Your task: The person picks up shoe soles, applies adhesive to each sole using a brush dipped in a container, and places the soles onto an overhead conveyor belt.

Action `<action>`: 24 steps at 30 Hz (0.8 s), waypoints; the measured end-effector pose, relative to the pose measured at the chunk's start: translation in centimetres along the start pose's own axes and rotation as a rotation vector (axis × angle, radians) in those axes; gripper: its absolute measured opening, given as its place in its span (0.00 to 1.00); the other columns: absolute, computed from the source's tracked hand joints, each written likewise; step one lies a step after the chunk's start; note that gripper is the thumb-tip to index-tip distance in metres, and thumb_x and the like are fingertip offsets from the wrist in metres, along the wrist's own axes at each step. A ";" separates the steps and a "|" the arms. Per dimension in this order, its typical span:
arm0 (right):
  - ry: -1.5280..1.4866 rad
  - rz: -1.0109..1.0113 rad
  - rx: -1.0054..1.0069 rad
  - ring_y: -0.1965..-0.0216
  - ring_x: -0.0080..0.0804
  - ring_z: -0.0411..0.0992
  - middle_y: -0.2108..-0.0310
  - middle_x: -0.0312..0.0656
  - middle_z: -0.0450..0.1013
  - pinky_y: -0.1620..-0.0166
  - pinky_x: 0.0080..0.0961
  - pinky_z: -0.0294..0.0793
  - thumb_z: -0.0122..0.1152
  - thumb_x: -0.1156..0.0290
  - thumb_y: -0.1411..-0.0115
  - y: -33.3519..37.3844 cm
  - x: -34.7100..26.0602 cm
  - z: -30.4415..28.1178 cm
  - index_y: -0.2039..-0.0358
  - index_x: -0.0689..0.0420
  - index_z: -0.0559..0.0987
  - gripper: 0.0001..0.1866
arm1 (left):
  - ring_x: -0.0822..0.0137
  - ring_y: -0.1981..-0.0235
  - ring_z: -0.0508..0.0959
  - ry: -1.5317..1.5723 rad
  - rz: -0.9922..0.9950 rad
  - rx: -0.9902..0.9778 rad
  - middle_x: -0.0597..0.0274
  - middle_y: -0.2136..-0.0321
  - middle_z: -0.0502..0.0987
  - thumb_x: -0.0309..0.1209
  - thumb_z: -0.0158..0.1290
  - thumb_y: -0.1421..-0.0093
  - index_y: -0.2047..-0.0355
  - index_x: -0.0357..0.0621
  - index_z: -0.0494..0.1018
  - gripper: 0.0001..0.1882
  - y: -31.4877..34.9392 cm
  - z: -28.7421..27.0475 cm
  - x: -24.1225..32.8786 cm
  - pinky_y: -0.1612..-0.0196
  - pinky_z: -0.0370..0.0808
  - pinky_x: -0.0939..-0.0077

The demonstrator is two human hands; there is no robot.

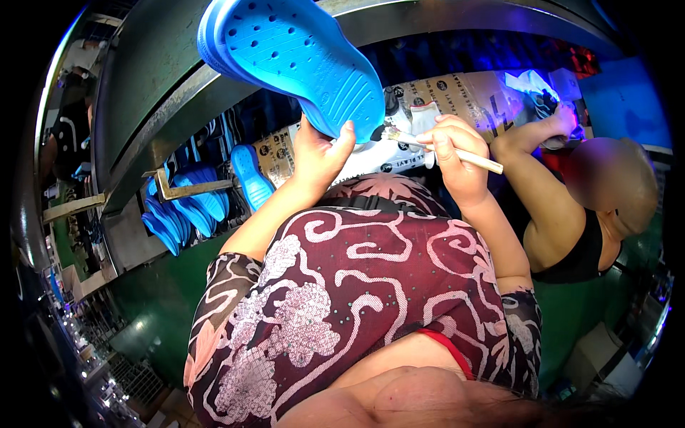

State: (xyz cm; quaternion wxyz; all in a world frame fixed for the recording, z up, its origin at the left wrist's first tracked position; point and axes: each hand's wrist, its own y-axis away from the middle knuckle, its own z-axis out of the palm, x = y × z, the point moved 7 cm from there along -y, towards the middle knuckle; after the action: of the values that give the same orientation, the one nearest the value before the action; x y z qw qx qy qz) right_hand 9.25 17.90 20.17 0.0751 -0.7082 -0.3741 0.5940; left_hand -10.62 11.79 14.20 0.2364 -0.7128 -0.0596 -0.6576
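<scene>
Patterned top (pixel 371 285): worn by the person, nearest the camera.
Metal beam (pixel 168 118): seen beyond the raised work; knocks are best avoided by limiting outward tilt.
Bench (pixel 464 96): brown and printed on top, cluttered beyond the hands.
Co-worker (pixel 549 192): placed at the right, one bent arm seen near the brush handle; wide swings are best avoided.
Blue sole (pixel 314 71): held tilted over the bench, holed face toward the camera.
Grouped soles (pixel 200 203): gathered at the left beside a wooden bar (pixel 196 187).
Left hand (pixel 321 153): thumb pressed on the sole's face; finger spread behind cannot be told. Steadiness is likely essential.
Right hand (pixel 460 157): brush handle pinched between thumb and curled fingers.
Brush (pixel 481 158): bristles brought near the sole's lower end, contact uncertain; light, even strokes are probably best.
</scene>
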 end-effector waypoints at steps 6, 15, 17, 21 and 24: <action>0.122 -0.136 -0.090 0.81 0.35 0.67 0.85 0.40 0.69 0.70 0.28 0.63 0.57 0.72 0.48 -0.7 0.0 2.0 0.82 0.59 0.77 0.08 | 0.68 0.63 0.75 -0.058 0.081 0.000 0.53 0.64 0.75 0.25 0.53 0.48 0.54 0.33 0.60 0.22 0.3 0.3 0.9 0.58 0.71 0.75; 0.167 -0.173 -0.088 0.81 0.35 0.65 0.86 0.39 0.68 0.67 0.29 0.63 0.58 0.70 0.48 -0.4 -0.7 2.1 0.82 0.58 0.77 0.09 | 0.68 0.69 0.77 -0.157 0.215 0.019 0.52 0.70 0.77 0.23 0.54 0.51 0.58 0.33 0.64 0.20 1.2 -1.0 0.6 0.64 0.73 0.75; 0.169 -0.208 -0.117 0.80 0.34 0.67 0.85 0.38 0.68 0.65 0.29 0.64 0.59 0.70 0.49 -0.3 -0.8 2.6 0.82 0.58 0.77 0.08 | 0.68 0.70 0.78 -0.155 0.209 0.023 0.52 0.70 0.77 0.22 0.54 0.51 0.58 0.33 0.64 0.20 1.3 -0.9 0.6 0.64 0.73 0.75; 0.291 -0.239 -0.164 0.79 0.35 0.67 0.85 0.37 0.68 0.62 0.30 0.65 0.59 0.70 0.49 0.2 -0.9 2.8 0.82 0.57 0.77 0.08 | 0.68 0.70 0.77 -0.113 0.213 0.059 0.52 0.71 0.77 0.22 0.55 0.52 0.59 0.33 0.64 0.20 1.5 -1.3 0.3 0.65 0.73 0.76; 0.230 -0.179 -0.099 0.80 0.33 0.67 0.85 0.37 0.68 0.60 0.31 0.65 0.59 0.70 0.49 0.4 -0.6 2.1 0.82 0.58 0.77 0.09 | 0.68 0.71 0.77 -0.138 0.265 0.063 0.53 0.71 0.76 0.22 0.56 0.53 0.60 0.33 0.64 0.20 1.7 -1.3 0.4 0.66 0.73 0.76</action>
State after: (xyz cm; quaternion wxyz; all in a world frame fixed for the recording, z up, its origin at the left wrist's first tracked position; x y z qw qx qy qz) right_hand 7.48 16.58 19.82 0.1353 -0.7383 -0.4535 0.4806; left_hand -11.07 9.67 14.21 0.3385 -0.7502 -0.0017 -0.5680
